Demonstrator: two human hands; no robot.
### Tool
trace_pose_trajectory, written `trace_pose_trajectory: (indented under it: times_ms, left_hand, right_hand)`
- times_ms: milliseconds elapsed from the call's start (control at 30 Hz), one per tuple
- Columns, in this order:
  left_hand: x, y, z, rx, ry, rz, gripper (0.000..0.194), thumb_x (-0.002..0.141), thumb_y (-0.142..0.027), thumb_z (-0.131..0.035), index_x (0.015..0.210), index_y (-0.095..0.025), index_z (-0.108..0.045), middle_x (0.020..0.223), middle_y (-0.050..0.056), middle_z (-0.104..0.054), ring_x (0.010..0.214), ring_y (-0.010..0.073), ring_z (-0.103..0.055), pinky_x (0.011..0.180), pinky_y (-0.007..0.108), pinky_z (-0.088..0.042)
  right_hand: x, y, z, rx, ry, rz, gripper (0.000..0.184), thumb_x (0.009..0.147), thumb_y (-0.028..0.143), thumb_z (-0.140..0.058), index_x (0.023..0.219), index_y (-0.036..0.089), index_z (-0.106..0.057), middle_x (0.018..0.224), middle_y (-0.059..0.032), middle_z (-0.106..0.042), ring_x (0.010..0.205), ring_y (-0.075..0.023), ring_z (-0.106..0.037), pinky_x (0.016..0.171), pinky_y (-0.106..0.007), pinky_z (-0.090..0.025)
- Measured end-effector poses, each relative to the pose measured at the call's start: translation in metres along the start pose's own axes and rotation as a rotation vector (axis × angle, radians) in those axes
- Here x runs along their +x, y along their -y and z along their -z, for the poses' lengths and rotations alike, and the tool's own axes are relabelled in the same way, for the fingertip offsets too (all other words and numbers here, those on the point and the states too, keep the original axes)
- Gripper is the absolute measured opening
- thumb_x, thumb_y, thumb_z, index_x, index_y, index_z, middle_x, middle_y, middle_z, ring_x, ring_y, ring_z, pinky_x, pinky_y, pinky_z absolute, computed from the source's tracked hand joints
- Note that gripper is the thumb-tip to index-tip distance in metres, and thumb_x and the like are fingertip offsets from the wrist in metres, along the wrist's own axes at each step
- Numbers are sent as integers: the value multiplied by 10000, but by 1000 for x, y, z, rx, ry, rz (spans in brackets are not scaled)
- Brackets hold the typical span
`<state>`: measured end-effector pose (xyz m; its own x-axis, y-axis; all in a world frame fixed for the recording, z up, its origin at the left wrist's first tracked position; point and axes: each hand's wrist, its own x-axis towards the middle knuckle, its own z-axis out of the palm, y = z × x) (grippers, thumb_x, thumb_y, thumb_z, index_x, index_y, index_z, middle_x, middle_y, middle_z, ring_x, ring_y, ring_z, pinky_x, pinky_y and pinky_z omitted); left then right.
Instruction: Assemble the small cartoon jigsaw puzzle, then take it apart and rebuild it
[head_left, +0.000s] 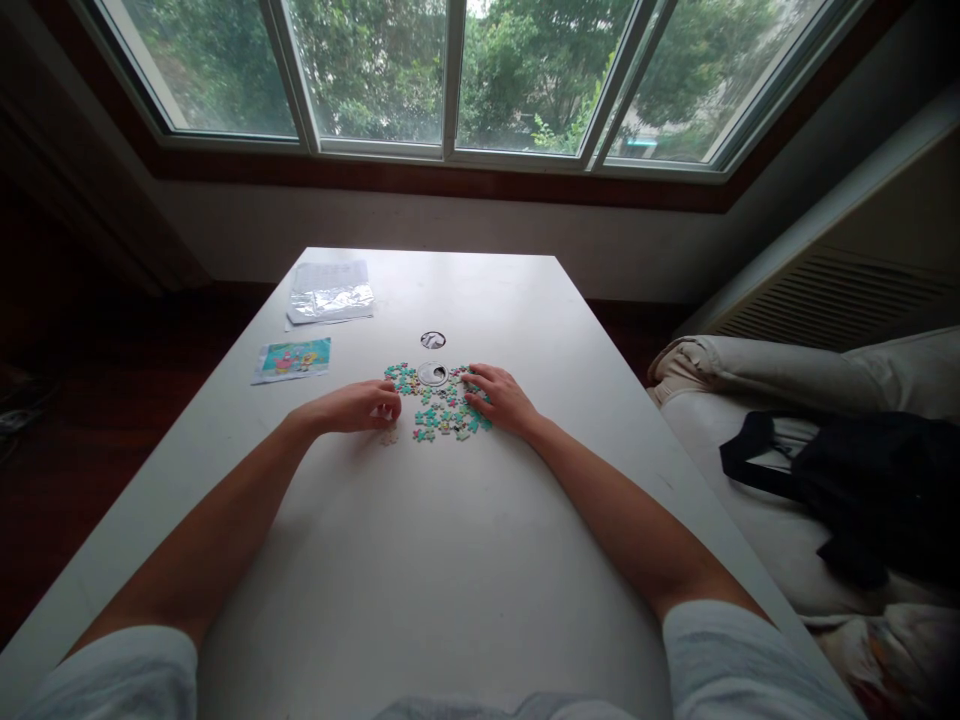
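Observation:
Small jigsaw pieces (442, 415), mostly turquoise with some yellow and pink, lie spread in a loose patch on the white table (450, 560). My left hand (373, 405) is at the left side of the patch, its fingers curled together; whatever they pinch is too small to make out. Just below those fingertips sit a few pale pieces (389, 436). On the right side, my right hand (504, 398) rests palm down with fingers stretched and apart, touching the pieces there. A round, shiny tin-like object (433, 374) stands at the patch's far edge.
Beyond the patch lies a second round, dark-rimmed disc (433, 340). To the left are a colourful cartoon picture sheet (296, 358) and a clear plastic bag with papers (330, 292). A pale sofa (720, 420) with dark clothing (877, 480) stands right of the table.

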<state>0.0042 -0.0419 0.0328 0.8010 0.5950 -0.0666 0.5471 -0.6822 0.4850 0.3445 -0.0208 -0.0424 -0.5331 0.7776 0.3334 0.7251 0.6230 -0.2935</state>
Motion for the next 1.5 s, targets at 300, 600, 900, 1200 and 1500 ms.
trace_pose_trajectory:
  times_ms: [300,600,900,1200,1500]
  left_hand:
    - [5,10,-9,75,-138,60,183,939,-301,-542,1001,-226,-697,950,40,-635,755,132,-567,697,234,-414]
    - [6,3,-8,27,-124,7,214,920,-283,-551,1007,-221,-735,907,53,-611,767,138,-566,696,234,-429]
    - [9,5,-13,65,-150,-1,221,949,-345,-552,1021,-224,-722,973,56,-638,780,137,-569,716,237,-427]
    - [20,1,-33,256,-259,125,185,945,-245,-478,895,-221,-655,937,42,-659,835,176,-592,702,271,-399]
    - [4,-7,-5,54,-12,141,111,853,-316,-582,835,-216,-627,825,1,-646,713,148,-562,628,252,-375]
  right_hand:
    - [0,0,-1,-5,7,-7,417,987,417,-548,1371,270,-612,1462,-99,-551,1356,-286,-496,1131,-482,-395]
    - [0,0,0,2,3,-3,411,984,402,-554,1372,277,-610,1465,-93,-548,1361,-281,-491,1134,-481,-392]
    - [1,0,-1,-1,-2,-3,409,985,405,-554,1370,276,-611,1464,-90,-549,1358,-280,-493,1134,-473,-392]
    - [1,0,-1,-9,4,-2,407,995,416,-537,1368,271,-609,1472,-85,-543,1361,-277,-490,1140,-464,-386]
    - [1,1,-1,-11,4,1,408,996,417,-534,1360,252,-617,1466,-97,-547,1356,-283,-493,1134,-466,-390]
